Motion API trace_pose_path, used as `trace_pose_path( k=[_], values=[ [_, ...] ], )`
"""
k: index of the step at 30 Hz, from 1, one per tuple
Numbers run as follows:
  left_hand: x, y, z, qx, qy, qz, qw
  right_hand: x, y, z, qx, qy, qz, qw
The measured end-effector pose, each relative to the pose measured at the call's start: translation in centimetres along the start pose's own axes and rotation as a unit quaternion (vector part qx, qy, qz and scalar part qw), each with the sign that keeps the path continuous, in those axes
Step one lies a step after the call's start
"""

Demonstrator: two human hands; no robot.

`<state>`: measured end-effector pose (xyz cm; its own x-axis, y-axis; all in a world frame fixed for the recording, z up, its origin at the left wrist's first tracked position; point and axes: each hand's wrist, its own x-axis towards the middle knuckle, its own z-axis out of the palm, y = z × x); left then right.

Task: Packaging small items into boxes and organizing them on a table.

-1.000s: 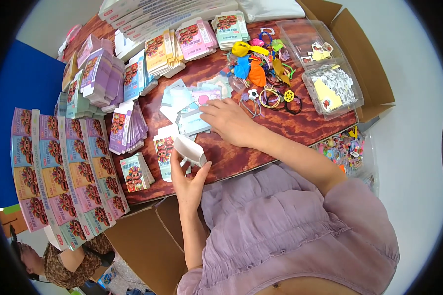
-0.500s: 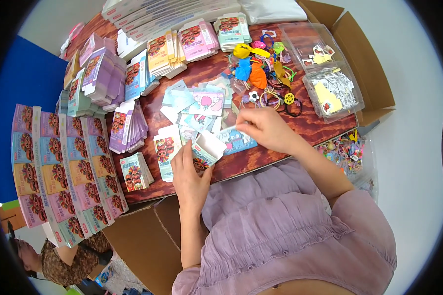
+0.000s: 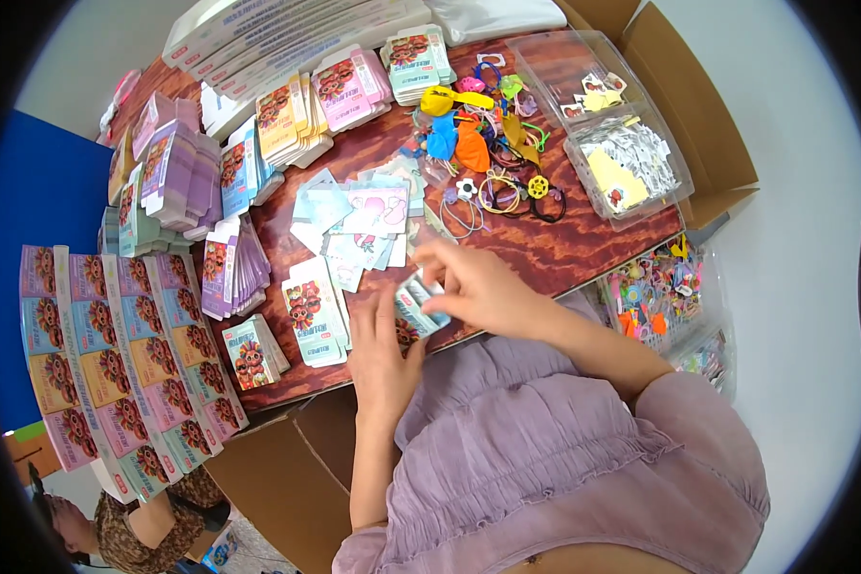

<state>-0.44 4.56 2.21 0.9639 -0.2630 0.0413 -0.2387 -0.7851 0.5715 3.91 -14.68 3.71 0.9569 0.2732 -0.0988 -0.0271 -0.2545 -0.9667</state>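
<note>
My left hand is closed round a small green-and-white carton box, tilted above the table's near edge. At the box's upper end my right hand has its thumb against the white flaps, with the fingers curled over; they partly hide the opening. A bit of light blue shows at the box's right edge, but I cannot tell what it belongs to. Just left of my left hand lie flat green cartons. Beyond the hands is a loose pile of printed cards, some pale blue and some pink.
Carton stacks line the far and left sides. Colourful hair ties lie heaped beyond my right hand, beside a clear plastic tray of small cards. Display boxes stand at the left; another person is at lower left.
My right hand has moved left and down to the carton's open end. The light blue printed card it touched no longer lies in sight on the table. The whole view has shifted slightly.
</note>
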Motion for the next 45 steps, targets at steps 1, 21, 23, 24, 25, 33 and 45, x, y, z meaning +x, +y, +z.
trace_pose_path(
  k=[1,21,23,24,25,33,45],
  values=[
    [-0.2,-0.1,-0.1,0.001,0.001,-0.003,1.0,0.2,0.2,-0.3,0.001,-0.003,-0.001,1.0],
    [0.7,-0.3,-0.2,-0.085,0.027,-0.044,0.995,5.5,6.3,-5.9,-0.186,0.213,0.007,0.959],
    [1.0,0.3,-0.2,-0.07,0.018,-0.045,0.996,6.7,6.0,-5.2,-0.426,0.183,0.014,0.886],
    [1.1,0.5,-0.2,-0.064,0.012,-0.047,0.997,7.0,5.6,-4.7,-0.446,0.166,0.046,0.878],
    [1.1,0.7,-0.2,-0.057,0.008,-0.051,0.997,7.1,5.6,-4.6,-0.446,0.165,0.045,0.879],
    [1.6,0.5,0.2,-0.033,0.026,-0.046,0.998,5.2,3.3,-5.2,-0.034,0.102,0.042,0.993],
    [2.2,1.7,0.7,-0.08,0.021,-0.013,0.996,3.2,-1.5,-3.6,-0.147,-0.049,-0.067,0.986]
  ],
)
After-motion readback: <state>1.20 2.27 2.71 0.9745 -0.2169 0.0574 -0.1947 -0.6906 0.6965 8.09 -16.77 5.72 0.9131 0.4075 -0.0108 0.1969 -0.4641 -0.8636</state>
